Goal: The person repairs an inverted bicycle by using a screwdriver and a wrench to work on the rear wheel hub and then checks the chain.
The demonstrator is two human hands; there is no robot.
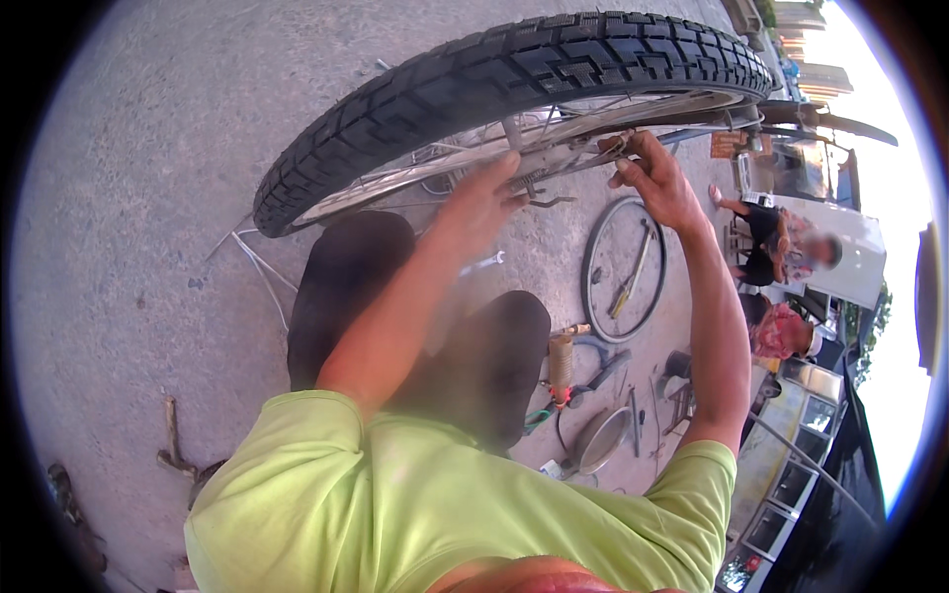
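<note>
A bicycle wheel with a thick black knobbly tyre (554, 64) stretches across the top, in front of me. My left hand (474, 208) is at its spokes and hub, beside a bent metal rod (554, 202) and a small spring. Its fingers look closed and are slightly blurred; what they grip is hidden. Further right, my right hand (660, 183) is closed, thumb and forefinger pinching a small metal part (621, 146) by the frame bars. A silvery spanner (484, 263) shows between my dark-trousered knees.
On the concrete to the right lie a bare wheel rim (590, 287), a yellow-handled tool (623, 296) inside it, a brown ribbed cylinder (560, 366) and a metal basin (601, 442). Two people (781, 326) sit at the far right, near a parked van (791, 445).
</note>
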